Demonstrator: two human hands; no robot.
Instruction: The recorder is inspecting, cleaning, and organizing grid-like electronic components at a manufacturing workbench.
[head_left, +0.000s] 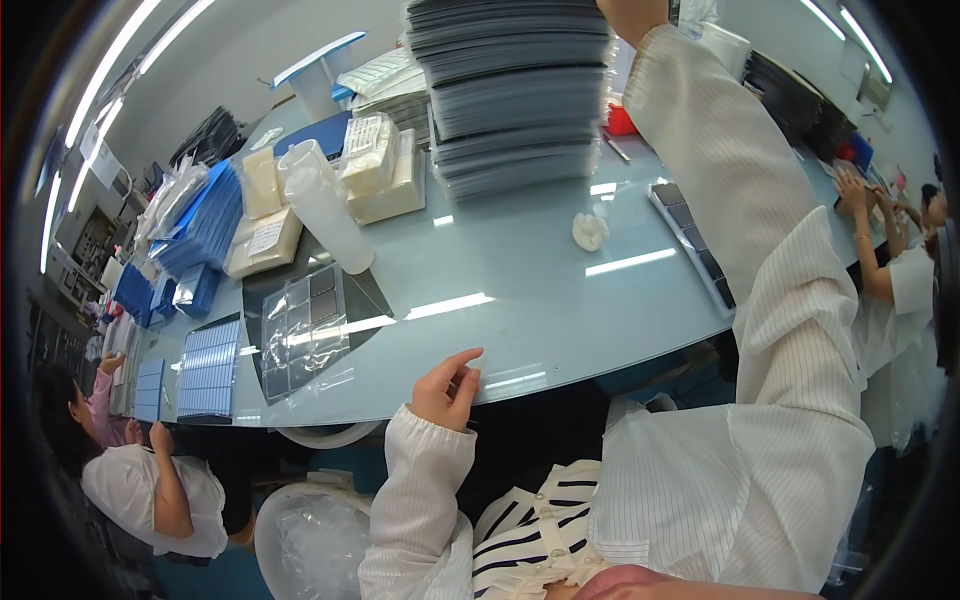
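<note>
My left hand (446, 391) hovers at the near edge of the glass-topped table, with its fingers slightly bent and apart and nothing in it. Far forward reaches my right arm in a striped white sleeve. At the top rim my right hand (634, 14) is beside the upper part of a tall stack of dark grey trays or sheets (515, 110). Its fingers are cut off by the picture's edge, so its grip is hidden. A crumpled white wad (590, 232) lies in front of the stack. A clear compartment tray (305, 330) rests on a dark sheet to the left.
White plastic bottles (325, 215) stand near wrapped packs (372, 160). Blue trays (195, 225) are piled at the left. A long tray of dark pieces (690, 240) lies right. Below the table is a bin with clear plastic (310, 545). People sit at both sides.
</note>
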